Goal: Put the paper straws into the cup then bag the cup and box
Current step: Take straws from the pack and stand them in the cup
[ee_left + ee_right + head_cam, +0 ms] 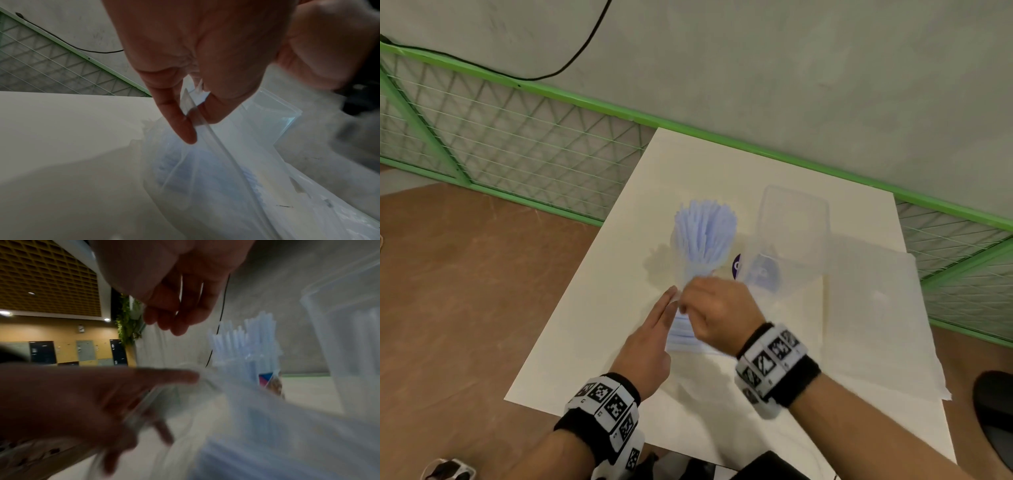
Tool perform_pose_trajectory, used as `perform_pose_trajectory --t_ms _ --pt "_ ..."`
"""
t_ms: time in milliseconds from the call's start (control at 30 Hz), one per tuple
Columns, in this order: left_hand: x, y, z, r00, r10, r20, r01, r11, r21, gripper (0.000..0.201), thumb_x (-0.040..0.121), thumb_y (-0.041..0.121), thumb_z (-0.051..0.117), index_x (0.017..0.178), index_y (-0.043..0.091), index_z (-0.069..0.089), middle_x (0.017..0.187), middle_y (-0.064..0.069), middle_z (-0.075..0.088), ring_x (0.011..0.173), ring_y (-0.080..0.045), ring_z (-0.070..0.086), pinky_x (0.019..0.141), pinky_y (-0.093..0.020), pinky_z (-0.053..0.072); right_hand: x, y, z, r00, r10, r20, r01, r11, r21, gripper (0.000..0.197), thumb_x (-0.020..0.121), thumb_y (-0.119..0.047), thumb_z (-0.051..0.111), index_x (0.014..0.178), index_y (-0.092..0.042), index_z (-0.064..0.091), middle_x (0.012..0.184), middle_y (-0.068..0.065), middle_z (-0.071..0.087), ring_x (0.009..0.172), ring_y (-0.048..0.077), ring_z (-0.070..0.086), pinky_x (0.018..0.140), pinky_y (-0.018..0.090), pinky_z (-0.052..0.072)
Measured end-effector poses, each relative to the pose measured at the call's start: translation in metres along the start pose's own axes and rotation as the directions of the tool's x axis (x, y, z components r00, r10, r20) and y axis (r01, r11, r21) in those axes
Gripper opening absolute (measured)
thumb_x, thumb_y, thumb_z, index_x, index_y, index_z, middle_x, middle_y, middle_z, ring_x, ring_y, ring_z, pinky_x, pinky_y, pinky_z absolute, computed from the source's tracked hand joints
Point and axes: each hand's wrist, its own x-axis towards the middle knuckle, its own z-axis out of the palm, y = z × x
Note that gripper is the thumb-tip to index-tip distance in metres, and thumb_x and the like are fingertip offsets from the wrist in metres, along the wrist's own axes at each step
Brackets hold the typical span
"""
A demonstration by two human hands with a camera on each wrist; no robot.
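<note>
Mid-frame in the head view both hands meet over a straw packet [683, 334] below the straw-filled cup [703, 240], box [789, 236] to its right; the left wrist view shows the left hand [195, 65] pinching clear plastic [205, 129]; the right wrist view, blurred, shows the right hand [170, 288] with loosely curled fingers, its grasp unclear.

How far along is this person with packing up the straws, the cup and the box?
Done: many paper straws already stand in the clear cup. In hand: the left hand pinches the edge of a clear bag that holds more straws; the right hand is at its mouth. Left: the rest of the straws, then bagging the cup and the clear box, which stands unbagged.
</note>
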Motion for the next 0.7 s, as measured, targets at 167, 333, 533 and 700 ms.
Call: perform_pose_trajectory --t_ms 167,333,533,700 --pt "-0.002 0.002 0.002 1.000 0.008 0.004 -0.008 1.000 -0.030 0.106 0.074 -0.020 0.042 0.155 0.039 0.009 0.154 0.041 -0.009 0.108 -0.014 0.061 0.083 -0.030 0.054 -0.051 -0.012 0.036 0.741 0.348 0.574 -0.269 0.937 -0.221 0.030 0.088 -0.009 0.043 0.110 -0.010 0.063 0.110 0.009 0.063 0.097 0.033 0.059 0.071 0.041 0.046" --pt "-0.003 0.003 -0.001 0.999 0.048 -0.025 -0.049 0.999 -0.007 0.102 0.074 -0.017 0.045 0.156 0.035 0.013 0.154 0.040 -0.010 0.111 -0.015 0.060 0.082 -0.036 0.056 -0.089 0.003 0.075 0.587 0.554 0.590 -0.361 0.832 -0.422 0.047 0.090 -0.007 0.047 0.137 -0.011 0.044 0.138 0.009 0.048 0.119 0.035 0.049 0.095 0.048 0.044" --pt "-0.005 0.005 -0.004 0.998 0.044 -0.038 -0.043 0.999 0.014 0.101 0.076 -0.016 0.047 0.155 0.036 0.012 0.149 0.045 -0.014 0.110 -0.013 0.059 0.078 -0.035 0.056 -0.091 0.004 0.090 0.577 0.590 0.565 -0.387 0.806 -0.447 0.037 0.075 -0.010 0.070 0.112 -0.014 0.065 0.108 0.005 0.064 0.096 0.030 0.063 0.077 0.044 0.053" --pt "-0.004 0.003 -0.006 0.998 0.046 -0.039 -0.047 0.999 -0.006 0.101 0.075 -0.017 0.046 0.155 0.036 0.013 0.153 0.040 -0.009 0.120 -0.010 0.054 0.082 -0.031 0.055 -0.086 0.010 0.091 0.565 0.591 0.575 -0.376 0.805 -0.458 0.041 0.091 -0.007 0.046 0.131 -0.014 0.051 0.132 0.007 0.051 0.119 0.032 0.048 0.098 0.045 0.040"
